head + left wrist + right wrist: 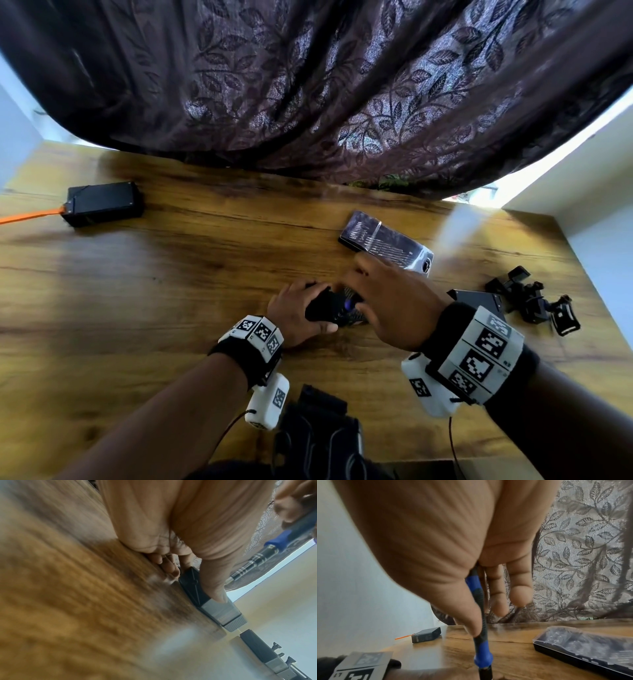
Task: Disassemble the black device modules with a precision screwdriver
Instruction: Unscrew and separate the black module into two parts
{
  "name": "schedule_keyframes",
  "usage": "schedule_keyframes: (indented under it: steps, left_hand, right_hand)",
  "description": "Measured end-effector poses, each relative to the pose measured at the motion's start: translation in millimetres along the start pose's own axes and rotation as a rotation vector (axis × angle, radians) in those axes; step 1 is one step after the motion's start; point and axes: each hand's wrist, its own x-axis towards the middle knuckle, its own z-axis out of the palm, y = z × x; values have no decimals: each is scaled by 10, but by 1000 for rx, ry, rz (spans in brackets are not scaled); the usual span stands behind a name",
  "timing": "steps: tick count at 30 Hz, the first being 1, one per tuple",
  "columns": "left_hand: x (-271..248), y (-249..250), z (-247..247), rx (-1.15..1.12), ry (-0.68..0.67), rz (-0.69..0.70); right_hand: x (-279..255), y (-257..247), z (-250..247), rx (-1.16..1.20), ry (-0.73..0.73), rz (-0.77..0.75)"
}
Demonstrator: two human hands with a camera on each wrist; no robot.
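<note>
A black device module [330,310] with a grey ribbed end [223,612] lies on the wooden table in front of me. My left hand [299,313] grips it from the left, thumb along its top [212,582]. My right hand [387,301] hovers over the module and pinches a blue and black precision screwdriver [480,626], pointing down; its metal shaft [254,559] shows in the left wrist view. The tip is hidden behind the hands.
A clear-lidded bit case [385,241] lies just beyond my right hand. Another black module [102,204] with an orange strap sits far left. Loose black parts [527,299] lie at the right. A dark pouch [318,431] sits at the near edge. A curtain hangs behind.
</note>
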Motion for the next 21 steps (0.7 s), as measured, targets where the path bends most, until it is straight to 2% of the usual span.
schedule_keyframes:
  steps: [3,5,9,15,21]
  left_hand:
    - [4,7,-2,10,-7,1]
    - [-4,21,-16,7,-12,2]
    - [-10,28,-26,6,-13,3]
    - [-9,36,-27,7,-17,1]
    - [-31,63,-45,13,-16,-4]
  right_hand:
    - [-4,-17,16,37,12,18]
    - [9,-38,6,21,53,70]
    - [11,-11,-16,-7,43,155]
    - [-47,44,44,53,16,5]
    - [17,-17,26,14,76,136]
